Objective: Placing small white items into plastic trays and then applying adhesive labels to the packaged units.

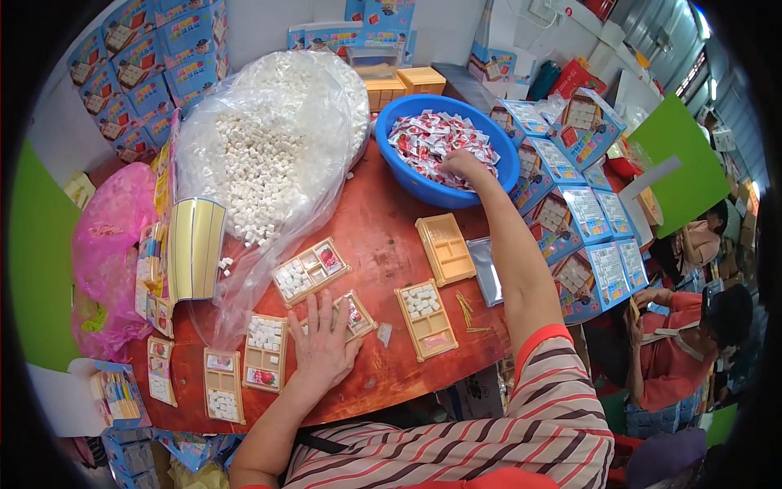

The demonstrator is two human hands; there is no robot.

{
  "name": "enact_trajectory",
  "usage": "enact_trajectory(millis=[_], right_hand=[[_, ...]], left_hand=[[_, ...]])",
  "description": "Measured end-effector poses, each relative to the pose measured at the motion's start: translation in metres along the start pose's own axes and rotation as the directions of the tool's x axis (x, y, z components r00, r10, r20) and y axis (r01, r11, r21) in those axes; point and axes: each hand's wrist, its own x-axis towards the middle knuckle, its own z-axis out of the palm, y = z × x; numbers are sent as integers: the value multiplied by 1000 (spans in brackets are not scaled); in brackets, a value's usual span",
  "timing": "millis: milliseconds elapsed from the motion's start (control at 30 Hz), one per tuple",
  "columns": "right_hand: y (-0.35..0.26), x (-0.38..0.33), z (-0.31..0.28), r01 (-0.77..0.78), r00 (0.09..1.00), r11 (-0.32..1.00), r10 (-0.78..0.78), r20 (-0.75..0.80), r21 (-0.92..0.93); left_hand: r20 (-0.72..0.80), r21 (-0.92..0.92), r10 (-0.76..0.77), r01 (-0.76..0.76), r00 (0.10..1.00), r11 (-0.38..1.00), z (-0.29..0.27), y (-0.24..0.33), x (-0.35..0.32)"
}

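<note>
Left hand [323, 338] laid over a small tray [358, 315] on the red counter [366, 236]; fingers spread, grip slack, palm down. The tray sits tilted to the counter's near edge and is partly covered by the hand; a red packet shows in its far compartment.

Right hand [463, 165] reaches into a blue basin [399, 169], fingers down among small red-and-white packets [428, 134]. Fingertips hidden; cannot make out whether the grip has closed on one.

Just beyond the left hand, a second tray [311, 271]: white cubes at one end, red packet at the other. Just left, a third tray [265, 352], cubes far end, packet near end. Two more trays farther left, also loaded.

Between the forearms, a tray with cubes and a pinkish packet [436, 341]; beyond it, a yellow tray [445, 248] with bare compartments. Thin yellow sticks [464, 310] lie loose nearby.

Far left of the counter: large clear bag [195, 155], heaped with white cubes. Blue boxes [570, 212] stacked right of the basin. Co-worker [676, 350] at far right, red top, dark cap.
</note>
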Motion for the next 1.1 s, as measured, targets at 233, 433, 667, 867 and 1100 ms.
enact_trajectory(millis=[233,433,667,867,1100], right_hand=[[-7,-42,-13,104,990,642,4,-140,759],[-36,-104,-12,284,946,501,-7,-324,818],[-81,-228,17,201,977,341,0,-214,918],[-70,-320,61,104,974,347,153,-166,932],[-50,-380,99,82,940,179,312,-136,980]], left_hand=[[-53,-44,46,-48,998,998,-17,10,-6],[-129,-116,231,-246,964,962,-22,27,-1],[-64,-237,285,-292,956,926,-9,64,20],[37,-83,408,-404,912,911,7,84,37],[173,113,630,-651,757,751,-3,87,63]])
